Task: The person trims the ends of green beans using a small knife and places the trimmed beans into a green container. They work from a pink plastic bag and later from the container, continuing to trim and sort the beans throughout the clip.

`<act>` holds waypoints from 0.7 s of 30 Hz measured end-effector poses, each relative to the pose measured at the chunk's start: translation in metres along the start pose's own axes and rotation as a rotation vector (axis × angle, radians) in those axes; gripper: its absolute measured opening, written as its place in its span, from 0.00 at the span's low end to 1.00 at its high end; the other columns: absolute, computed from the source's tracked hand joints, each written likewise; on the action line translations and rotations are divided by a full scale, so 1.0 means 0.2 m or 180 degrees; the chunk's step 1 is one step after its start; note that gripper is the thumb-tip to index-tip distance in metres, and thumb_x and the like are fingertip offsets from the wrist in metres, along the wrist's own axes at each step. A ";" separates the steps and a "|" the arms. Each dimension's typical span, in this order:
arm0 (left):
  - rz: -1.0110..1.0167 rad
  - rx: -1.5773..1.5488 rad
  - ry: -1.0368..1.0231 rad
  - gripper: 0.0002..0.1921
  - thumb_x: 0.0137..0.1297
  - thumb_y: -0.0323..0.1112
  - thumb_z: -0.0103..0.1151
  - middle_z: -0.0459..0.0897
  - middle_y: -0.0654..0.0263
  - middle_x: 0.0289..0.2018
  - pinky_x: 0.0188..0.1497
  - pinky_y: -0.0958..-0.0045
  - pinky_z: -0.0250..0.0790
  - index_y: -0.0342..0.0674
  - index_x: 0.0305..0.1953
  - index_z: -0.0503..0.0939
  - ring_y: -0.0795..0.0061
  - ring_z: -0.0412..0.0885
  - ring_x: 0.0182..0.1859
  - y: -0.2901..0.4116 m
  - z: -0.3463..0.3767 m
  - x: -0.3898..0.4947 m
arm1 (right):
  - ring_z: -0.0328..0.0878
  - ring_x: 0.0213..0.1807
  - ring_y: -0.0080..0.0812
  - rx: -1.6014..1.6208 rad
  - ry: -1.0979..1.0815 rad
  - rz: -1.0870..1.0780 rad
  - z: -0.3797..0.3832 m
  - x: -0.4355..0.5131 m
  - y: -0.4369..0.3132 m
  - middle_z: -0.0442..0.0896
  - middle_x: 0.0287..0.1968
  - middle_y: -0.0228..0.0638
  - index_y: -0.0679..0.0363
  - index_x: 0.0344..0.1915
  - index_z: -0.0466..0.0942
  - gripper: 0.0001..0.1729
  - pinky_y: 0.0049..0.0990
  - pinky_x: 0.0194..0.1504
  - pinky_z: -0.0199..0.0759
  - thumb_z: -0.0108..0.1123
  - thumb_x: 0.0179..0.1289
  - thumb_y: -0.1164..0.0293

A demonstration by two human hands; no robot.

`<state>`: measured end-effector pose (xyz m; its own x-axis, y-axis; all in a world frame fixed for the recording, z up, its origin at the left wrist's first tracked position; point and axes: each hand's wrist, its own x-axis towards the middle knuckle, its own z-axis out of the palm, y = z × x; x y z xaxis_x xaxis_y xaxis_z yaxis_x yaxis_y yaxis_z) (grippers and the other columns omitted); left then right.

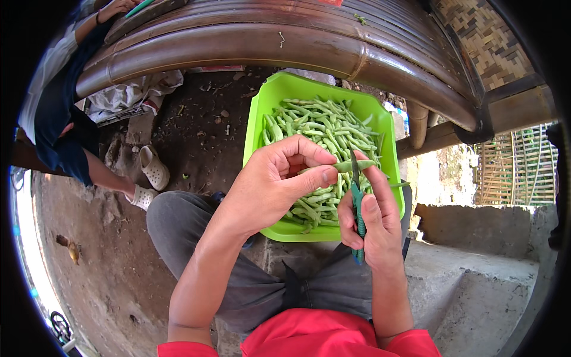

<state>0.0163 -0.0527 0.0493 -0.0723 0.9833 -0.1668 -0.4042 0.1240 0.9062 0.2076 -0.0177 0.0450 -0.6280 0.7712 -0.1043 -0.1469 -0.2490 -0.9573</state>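
My left hand point(267, 183) pinches a green bean pod point(343, 167) between thumb and forefinger. My right hand point(379, 214) grips the green handle of a small knife point(358, 205). The dark blade lies across the pod near its right end, and a right fingertip is behind that end. Under both hands stands a lime-green plastic basin point(254, 134), holding a heap of green bean pods point(325, 125). A thin pod point(398, 184) sticks out past the basin's right rim, beside my right hand.
A bamboo bench point(250, 42) spans the far side, above the basin's back. At the left sits another person point(58, 111) wearing pale clogs point(154, 167), one hand near a board point(142, 18). Concrete steps point(468, 267) lie to my right. A white sack point(129, 93) is under the bench.
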 end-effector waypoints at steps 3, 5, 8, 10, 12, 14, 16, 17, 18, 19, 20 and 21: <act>0.0122 0.0076 0.0086 0.06 0.68 0.25 0.61 0.84 0.65 0.38 0.45 0.78 0.76 0.32 0.44 0.79 0.79 0.82 0.39 -0.01 0.00 0.01 | 0.56 0.13 0.14 -0.0096 -0.0027 0.0010 0.01 0.01 0.00 0.70 0.24 0.29 0.54 0.75 0.53 0.35 0.14 0.15 0.49 0.47 0.77 0.52; 0.0172 0.0237 0.0171 0.06 0.68 0.25 0.61 0.84 0.64 0.37 0.45 0.78 0.76 0.32 0.43 0.79 0.80 0.82 0.39 -0.02 0.01 0.01 | 0.56 0.13 0.13 -0.0145 -0.0008 0.0000 0.01 0.01 0.00 0.70 0.24 0.29 0.54 0.75 0.53 0.35 0.14 0.15 0.50 0.47 0.77 0.52; 0.0394 0.0127 0.0223 0.05 0.67 0.23 0.61 0.84 0.64 0.37 0.46 0.78 0.76 0.32 0.43 0.79 0.80 0.82 0.39 -0.05 0.02 0.01 | 0.56 0.13 0.13 -0.0115 0.0039 0.0051 0.02 0.01 0.00 0.70 0.24 0.29 0.54 0.76 0.52 0.35 0.14 0.16 0.50 0.46 0.77 0.52; 0.0708 0.0482 0.0318 0.05 0.66 0.22 0.62 0.83 0.64 0.37 0.46 0.78 0.76 0.32 0.42 0.78 0.80 0.82 0.40 -0.06 0.03 0.02 | 0.56 0.13 0.13 -0.0075 0.0006 0.0102 0.01 0.01 0.00 0.69 0.24 0.28 0.54 0.76 0.51 0.35 0.14 0.16 0.50 0.46 0.77 0.52; 0.1076 0.0793 0.0351 0.05 0.65 0.21 0.62 0.83 0.64 0.38 0.47 0.77 0.76 0.32 0.41 0.78 0.79 0.82 0.41 -0.08 0.04 0.02 | 0.56 0.13 0.13 -0.0068 -0.0022 0.0096 0.01 0.01 0.00 0.69 0.24 0.28 0.53 0.75 0.52 0.35 0.14 0.15 0.50 0.46 0.77 0.52; 0.1389 0.1088 0.0337 0.06 0.63 0.20 0.63 0.84 0.64 0.38 0.46 0.76 0.76 0.32 0.39 0.77 0.79 0.82 0.41 -0.08 0.04 0.03 | 0.56 0.13 0.13 0.0002 -0.0044 0.0115 0.01 0.01 -0.01 0.68 0.24 0.28 0.53 0.75 0.53 0.33 0.14 0.15 0.49 0.46 0.78 0.53; 0.1792 0.1665 0.0276 0.07 0.61 0.20 0.64 0.84 0.63 0.38 0.45 0.75 0.76 0.33 0.39 0.77 0.77 0.83 0.41 -0.08 0.04 0.03 | 0.56 0.13 0.13 0.0134 -0.0064 0.0160 0.01 0.01 -0.01 0.67 0.24 0.28 0.52 0.74 0.54 0.32 0.14 0.14 0.49 0.46 0.78 0.54; 0.1981 0.1932 0.0261 0.08 0.60 0.19 0.64 0.84 0.63 0.38 0.45 0.75 0.76 0.34 0.38 0.77 0.76 0.83 0.41 -0.09 0.03 0.03 | 0.56 0.13 0.13 0.0207 -0.0013 0.0237 0.01 0.01 -0.01 0.67 0.24 0.28 0.52 0.74 0.55 0.31 0.14 0.14 0.49 0.46 0.78 0.54; 0.2029 0.2002 0.0251 0.08 0.60 0.19 0.65 0.84 0.62 0.38 0.44 0.74 0.76 0.34 0.38 0.77 0.75 0.83 0.41 -0.09 0.03 0.03 | 0.56 0.13 0.13 0.0279 0.0039 0.0314 0.01 0.00 -0.02 0.68 0.25 0.28 0.52 0.73 0.55 0.30 0.14 0.14 0.49 0.46 0.78 0.55; 0.2097 0.2053 0.0262 0.08 0.59 0.19 0.65 0.84 0.62 0.38 0.44 0.73 0.76 0.35 0.38 0.78 0.73 0.84 0.40 -0.09 0.03 0.03 | 0.56 0.13 0.13 0.0341 0.0095 0.0387 0.02 0.00 -0.03 0.68 0.25 0.28 0.52 0.73 0.56 0.29 0.14 0.14 0.49 0.46 0.78 0.56; 0.2149 0.2118 0.0253 0.08 0.58 0.19 0.65 0.84 0.61 0.38 0.43 0.73 0.76 0.35 0.38 0.78 0.72 0.84 0.40 -0.09 0.03 0.03 | 0.56 0.13 0.13 0.0393 0.0131 0.0454 0.02 0.00 -0.04 0.68 0.26 0.28 0.52 0.72 0.57 0.28 0.14 0.14 0.49 0.45 0.79 0.56; 0.2209 0.2191 0.0272 0.08 0.58 0.20 0.65 0.84 0.61 0.38 0.43 0.72 0.76 0.36 0.38 0.78 0.70 0.84 0.40 -0.10 0.04 0.03 | 0.56 0.13 0.13 0.0435 0.0170 0.0518 0.02 0.01 -0.05 0.68 0.27 0.28 0.52 0.72 0.58 0.27 0.14 0.14 0.49 0.45 0.79 0.57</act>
<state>0.0303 -0.0488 0.0335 -0.1696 0.8575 0.4857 0.3711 -0.4010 0.8376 0.2054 -0.0167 0.0547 -0.6109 0.7435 -0.2720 -0.1515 -0.4470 -0.8816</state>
